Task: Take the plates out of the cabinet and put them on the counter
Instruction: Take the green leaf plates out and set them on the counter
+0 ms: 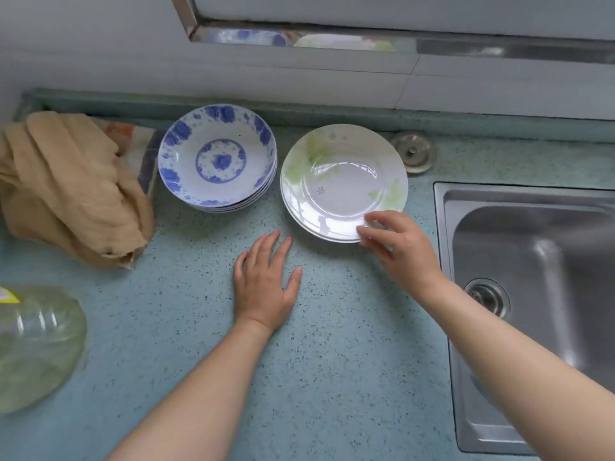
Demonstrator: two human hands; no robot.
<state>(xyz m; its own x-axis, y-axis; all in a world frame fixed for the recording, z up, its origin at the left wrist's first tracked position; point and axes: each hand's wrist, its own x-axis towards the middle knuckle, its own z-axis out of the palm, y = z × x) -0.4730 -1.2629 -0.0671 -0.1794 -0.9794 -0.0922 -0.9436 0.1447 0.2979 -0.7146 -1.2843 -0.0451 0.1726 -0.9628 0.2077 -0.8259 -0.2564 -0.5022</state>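
Two stacks of plates stand on the blue speckled counter (332, 344) near the back wall. The left stack (218, 158) is white with blue flowers. The right stack (342, 181) is white with pale green leaves. My right hand (396, 247) pinches the near right rim of the green stack with thumb and fingers. My left hand (264, 284) lies flat on the counter, fingers spread, just in front of the gap between the stacks, holding nothing. The cabinet is out of view.
A steel sink (532, 294) fills the right side. A round metal cap (412, 151) sits behind the green stack. A tan cloth (66, 184) is heaped at the left, and a clear plastic bottle (36, 344) lies at the lower left. A metal-edged window frame (332, 38) runs above.
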